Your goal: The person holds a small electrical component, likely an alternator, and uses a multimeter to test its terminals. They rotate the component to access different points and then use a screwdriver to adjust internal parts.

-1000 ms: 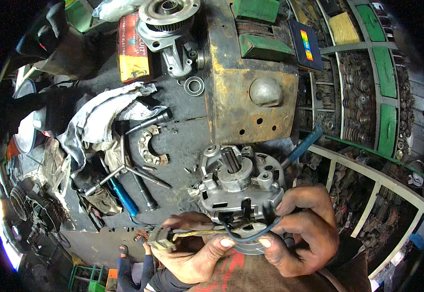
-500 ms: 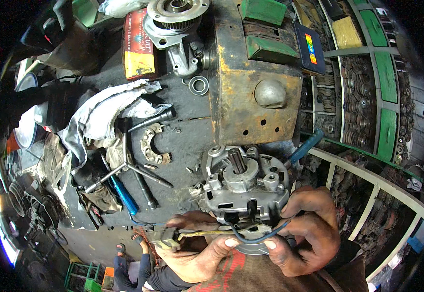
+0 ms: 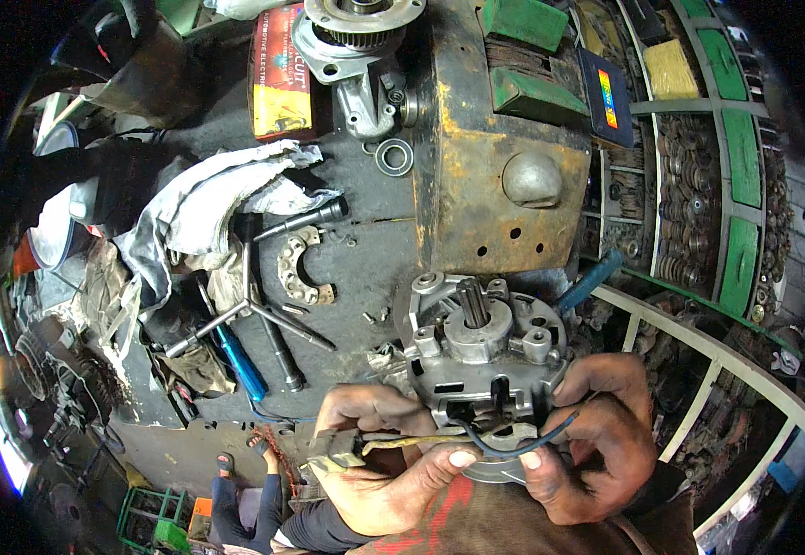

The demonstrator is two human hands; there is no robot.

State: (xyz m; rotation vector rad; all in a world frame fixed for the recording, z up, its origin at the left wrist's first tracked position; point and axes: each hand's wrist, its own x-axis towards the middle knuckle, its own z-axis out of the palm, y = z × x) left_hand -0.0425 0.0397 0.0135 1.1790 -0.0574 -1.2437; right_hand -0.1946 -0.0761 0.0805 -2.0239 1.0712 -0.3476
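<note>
right hand: its grip (image 3: 601, 439) is closed on the dark blue wire (image 3: 511, 452), index finger touching the housing's edge
left hand: its grip (image 3: 374, 490) is closed on the yellowed wires (image 3: 398, 443), a grimy connector (image 3: 336, 449) at their end lying against it, thumb tip beside the blue wire
metal housing: the silver housing (image 3: 462, 376) sits between and just beyond both hands, splined shaft (image 3: 474, 307) pointing up
worktop: the dark worktop (image 3: 365, 319) carries, to the left, a blue-handled screwdriver (image 3: 236, 361), a three-armed wrench (image 3: 282, 321), a c-shaped metal piece (image 3: 288, 268) and a grey cloth (image 3: 190, 203)
rusty stand: a yellowed metal block (image 3: 472, 199) with a rounded knob and three holes, just beyond the housing
bearing: a ring bearing (image 3: 381, 158) lies near a second, toothed housing (image 3: 365, 106)
cardboard box: red and yellow box (image 3: 282, 69), beside the toothed housing; its contents are hidden
shelf rack: at right, compartments packed with stacked round metal parts (image 3: 684, 208), beside green panels (image 3: 743, 157); a yellow package (image 3: 672, 69) sits higher up
dark bucket: upper left (image 3: 148, 83), contents lost in shadow
green crate: on the floor (image 3: 134, 518), holding dark items too small to tell, near another person's legs (image 3: 268, 509)
</note>
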